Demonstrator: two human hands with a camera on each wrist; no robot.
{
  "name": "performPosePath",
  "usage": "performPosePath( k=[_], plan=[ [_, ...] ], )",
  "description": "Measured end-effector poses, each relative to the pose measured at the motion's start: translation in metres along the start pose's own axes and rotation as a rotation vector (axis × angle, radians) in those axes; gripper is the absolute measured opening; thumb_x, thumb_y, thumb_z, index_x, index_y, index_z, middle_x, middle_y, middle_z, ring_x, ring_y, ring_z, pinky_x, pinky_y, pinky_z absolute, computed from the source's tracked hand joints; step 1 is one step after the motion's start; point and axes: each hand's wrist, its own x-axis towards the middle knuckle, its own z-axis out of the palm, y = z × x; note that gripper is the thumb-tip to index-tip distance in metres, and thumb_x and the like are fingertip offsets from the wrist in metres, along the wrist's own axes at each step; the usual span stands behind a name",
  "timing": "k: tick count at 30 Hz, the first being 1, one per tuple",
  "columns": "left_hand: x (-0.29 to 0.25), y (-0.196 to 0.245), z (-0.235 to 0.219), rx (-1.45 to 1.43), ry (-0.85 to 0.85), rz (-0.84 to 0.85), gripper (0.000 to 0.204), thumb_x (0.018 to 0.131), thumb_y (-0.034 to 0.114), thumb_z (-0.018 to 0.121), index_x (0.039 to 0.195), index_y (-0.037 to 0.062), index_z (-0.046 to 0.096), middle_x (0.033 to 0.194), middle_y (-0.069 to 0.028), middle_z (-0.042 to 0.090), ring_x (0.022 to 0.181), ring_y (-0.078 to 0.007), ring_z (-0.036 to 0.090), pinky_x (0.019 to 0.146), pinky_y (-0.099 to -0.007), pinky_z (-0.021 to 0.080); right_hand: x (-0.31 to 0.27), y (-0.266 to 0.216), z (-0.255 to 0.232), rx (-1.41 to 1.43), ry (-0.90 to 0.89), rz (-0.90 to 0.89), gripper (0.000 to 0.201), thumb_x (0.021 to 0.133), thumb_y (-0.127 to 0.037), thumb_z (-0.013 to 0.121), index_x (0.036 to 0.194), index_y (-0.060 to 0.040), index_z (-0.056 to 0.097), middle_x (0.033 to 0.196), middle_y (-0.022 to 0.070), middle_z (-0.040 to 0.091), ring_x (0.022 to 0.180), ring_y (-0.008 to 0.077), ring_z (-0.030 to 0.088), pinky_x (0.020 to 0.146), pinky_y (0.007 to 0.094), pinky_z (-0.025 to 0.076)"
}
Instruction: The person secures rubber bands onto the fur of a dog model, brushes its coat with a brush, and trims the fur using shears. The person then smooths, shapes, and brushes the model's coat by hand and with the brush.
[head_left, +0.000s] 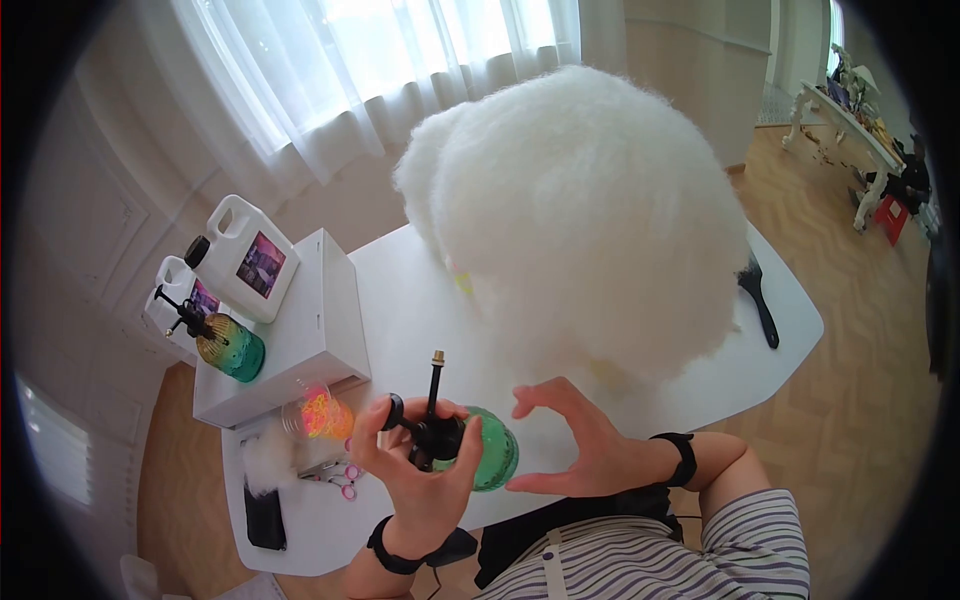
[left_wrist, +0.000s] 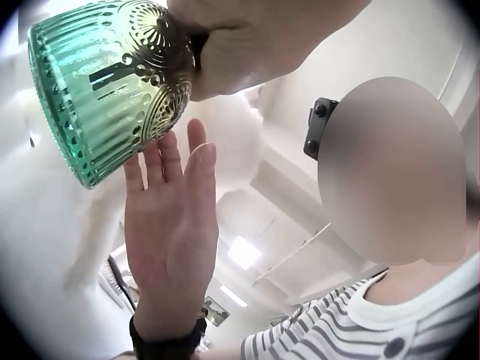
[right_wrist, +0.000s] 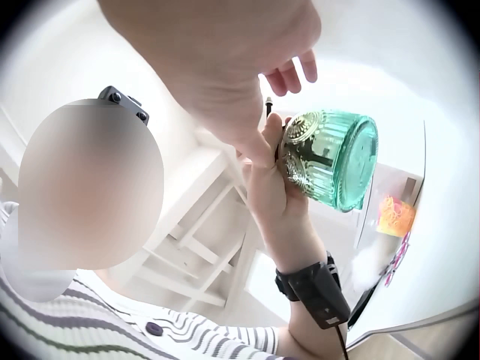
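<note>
A green glass spray bottle (head_left: pixel 497 452) with a black pump top lies tipped over in front of the person. My left hand (head_left: pixel 422 490) grips it round the neck and pump, its base pointing right. The ribbed glass (left_wrist: pixel 105 90) shades from teal at the base to gold by the neck. Beside the base my right hand (head_left: pixel 605 452) is held with thumb and fingers spread, holding nothing. Behind both hands a large fluffy white mass (head_left: pixel 580 220) of fur rises from the white table (head_left: pixel 385 300).
At left, a white box (head_left: pixel 290 355) bears a second spray bottle (head_left: pixel 230 345) and a white jug (head_left: pixel 245 260). Nearby are a cup of colourful bands (head_left: pixel 325 412), pink-handled scissors (head_left: pixel 348 480), a white fluff tuft (head_left: pixel 268 458) and a black pouch (head_left: pixel 264 518). A black brush (head_left: pixel 760 305) lies right.
</note>
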Motion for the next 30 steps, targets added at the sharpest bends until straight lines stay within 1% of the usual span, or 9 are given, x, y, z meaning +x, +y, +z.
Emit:
performPosePath(
  k=[1, 4, 11, 16, 21, 23, 27, 29, 30],
  plan=[
    [-0.003, 0.003, 0.006, -0.008, -0.001, -0.002, 0.083, 0.073, -0.016, 0.063, 0.131, 0.0144, 0.012, 0.099, -0.0120, 0.048, 0.084, -0.0164, 0.059, 0.077, -0.0294, 0.052, 0.000, -0.001, 0.000, -0.007, 0.000, 0.005, 0.078, 0.069, -0.016, 0.080, 0.133, -0.0031, 0.038, 0.115, 0.0121, 0.054, 0.102, 0.0236, 0.055, 0.088, 0.0347, 0.043],
    [-0.010, 0.011, 0.026, -0.122, -0.042, 0.008, 0.086, 0.071, -0.016, 0.065, 0.131, 0.0137, 0.010, 0.102, -0.0138, 0.047, 0.087, -0.0176, 0.059, 0.078, -0.0283, 0.051, -0.004, 0.001, 0.003, -0.046, -0.127, 0.015, 0.115, 0.063, -0.018, 0.083, 0.145, -0.0038, 0.004, 0.126, 0.0170, 0.044, 0.111, 0.0331, 0.049, 0.093, 0.0392, 0.040],
    [-0.015, 0.015, 0.057, -0.135, -0.075, 0.010, 0.090, 0.069, -0.011, 0.071, 0.131, 0.0109, 0.009, 0.109, -0.0166, 0.044, 0.091, -0.0186, 0.055, 0.074, -0.0263, 0.049, -0.017, 0.003, -0.008, -0.032, -0.097, 0.112, 0.114, 0.060, -0.016, 0.083, 0.145, -0.0025, 0.008, 0.123, 0.0177, 0.048, 0.111, 0.0335, 0.050, 0.094, 0.0402, 0.042],
    [-0.014, 0.009, 0.055, -0.208, -0.354, 0.068, 0.114, 0.066, 0.004, 0.080, 0.143, 0.0064, -0.004, 0.127, -0.0211, 0.040, 0.115, -0.0280, 0.045, 0.096, -0.0382, 0.040, -0.031, 0.000, -0.029, 0.038, -0.047, 0.232, 0.097, 0.062, -0.017, 0.082, 0.138, -0.0010, 0.024, 0.121, 0.0155, 0.050, 0.110, 0.0260, 0.053, 0.092, 0.0362, 0.044],
    [-0.014, 0.004, 0.053, -0.218, -0.506, -0.007, 0.115, 0.062, 0.018, 0.086, 0.143, 0.0040, 0.005, 0.135, -0.0205, 0.035, 0.125, -0.0318, 0.038, 0.101, -0.0434, 0.034, -0.062, 0.017, -0.041, 0.152, -0.010, 0.235, 0.081, 0.064, -0.021, 0.084, 0.125, -0.0010, 0.034, 0.124, 0.0132, 0.047, 0.112, 0.0192, 0.051, 0.093, 0.0333, 0.043],
    [-0.013, 0.009, 0.054, -0.240, -0.730, -0.136, 0.112, 0.062, 0.020, 0.085, 0.142, 0.0032, 0.009, 0.135, -0.0221, 0.035, 0.127, -0.0345, 0.036, 0.101, -0.0452, 0.036, -0.067, 0.018, -0.040, 0.389, 0.076, 0.223, 0.094, 0.063, -0.022, 0.085, 0.134, -0.0009, 0.026, 0.128, 0.0133, 0.044, 0.114, 0.0197, 0.048, 0.096, 0.0326, 0.040],
    [-0.014, 0.014, 0.067, -0.227, -0.752, -0.037, 0.107, 0.063, 0.021, 0.084, 0.141, 0.0023, 0.014, 0.133, -0.0240, 0.037, 0.123, -0.0378, 0.040, 0.098, -0.0445, 0.039, -0.081, 0.019, -0.048, 0.283, 0.033, 0.247, 0.108, 0.065, -0.019, 0.083, 0.143, -0.0021, 0.009, 0.129, 0.0139, 0.041, 0.115, 0.0223, 0.047, 0.099, 0.0333, 0.037],
    [-0.014, 0.018, 0.071, -0.189, -0.733, -0.009, 0.107, 0.062, 0.021, 0.084, 0.140, -0.0016, 0.013, 0.129, -0.0258, 0.040, 0.117, -0.0403, 0.045, 0.096, -0.0441, 0.042, -0.080, 0.021, -0.047, 0.229, 0.043, 0.133, 0.119, 0.069, -0.016, 0.081, 0.144, -0.0085, -0.012, 0.129, 0.0173, 0.041, 0.114, 0.0255, 0.048, 0.097, 0.0354, 0.040],
    [-0.016, 0.018, 0.072, -0.191, -0.734, -0.008, 0.107, 0.062, 0.021, 0.084, 0.140, -0.0016, 0.013, 0.129, -0.0258, 0.040, 0.117, -0.0403, 0.045, 0.096, -0.0441, 0.042, -0.080, 0.019, -0.045, 0.226, 0.044, 0.134, 0.119, 0.069, -0.016, 0.081, 0.144, -0.0085, -0.012, 0.129, 0.0173, 0.041, 0.114, 0.0255, 0.048, 0.097, 0.0354, 0.040]
  ],
)
